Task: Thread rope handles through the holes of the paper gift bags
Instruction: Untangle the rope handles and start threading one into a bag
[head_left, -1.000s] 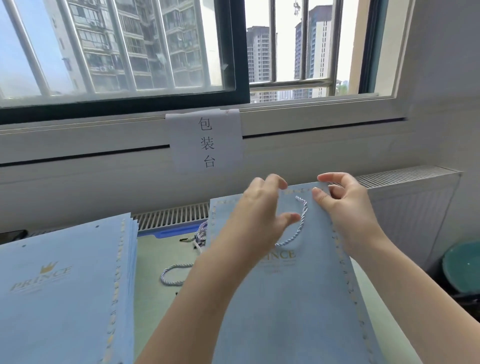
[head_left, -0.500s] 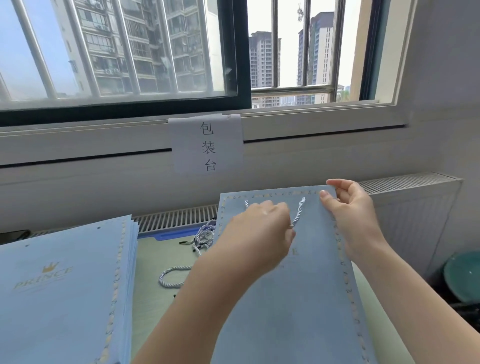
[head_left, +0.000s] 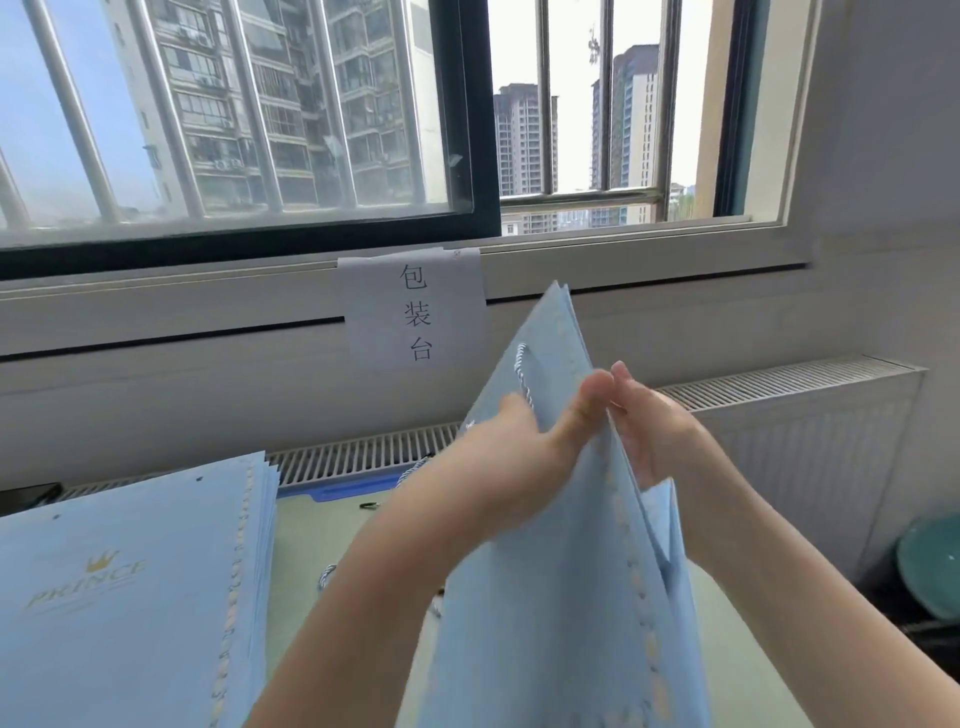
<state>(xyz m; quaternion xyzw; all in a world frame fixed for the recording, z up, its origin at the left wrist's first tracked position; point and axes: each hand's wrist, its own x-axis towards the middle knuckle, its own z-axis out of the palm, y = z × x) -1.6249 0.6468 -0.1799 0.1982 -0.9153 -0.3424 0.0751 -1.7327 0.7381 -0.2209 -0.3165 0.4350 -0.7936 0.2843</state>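
Now the gift bag (head_left: 561, 597), flat a second ago, stood tilted up on edge right of the bag stack (head_left: 130, 587) | left hand (head_left: 519, 457) and right hand (head_left: 654, 431) pinched its top edge | rope handle (head_left: 523, 375) threaded on near face | flip probably for other side's holes.

Barred window (head_left: 234, 114) w/ dark frame, daylight and high-rise blocks outside; white sill wall below carrying a taped paper sign (head_left: 415, 312); white radiator (head_left: 810, 415) along the wall at right; pale green bench (head_left: 311, 561) in foreground; teal stool (head_left: 930, 566) at far right.
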